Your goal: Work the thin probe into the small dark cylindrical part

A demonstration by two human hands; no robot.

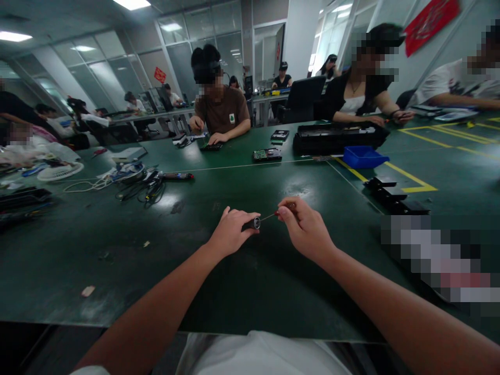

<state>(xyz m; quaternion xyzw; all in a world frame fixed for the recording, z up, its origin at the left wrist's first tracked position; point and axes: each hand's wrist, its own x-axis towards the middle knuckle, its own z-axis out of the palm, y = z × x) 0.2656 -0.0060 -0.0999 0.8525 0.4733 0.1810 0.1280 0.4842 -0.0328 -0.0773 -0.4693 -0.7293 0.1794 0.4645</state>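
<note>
My left hand (230, 232) is closed around a small dark cylinder (255, 223) with a round, metallic-looking end facing right. Most of that cylinder is hidden by the fingers, so its exact kind does not show. In my right hand (312, 232) is a screwdriver (276, 213) with a reddish handle and a thin shaft. The shaft points left and its tip is at the cylinder's round end; whether it touches is too small to tell. Both hands are just above the green tabletop (234, 281), near its middle.
Cables (150, 185) and a dark pen-shaped tool (177, 176) lie to the left. Ahead are hard drives (267, 154), a long black housing (339, 138) and a blue bin (363, 157). Black brackets (396, 197) lie at right. A co-worker (224, 109) sits across the table.
</note>
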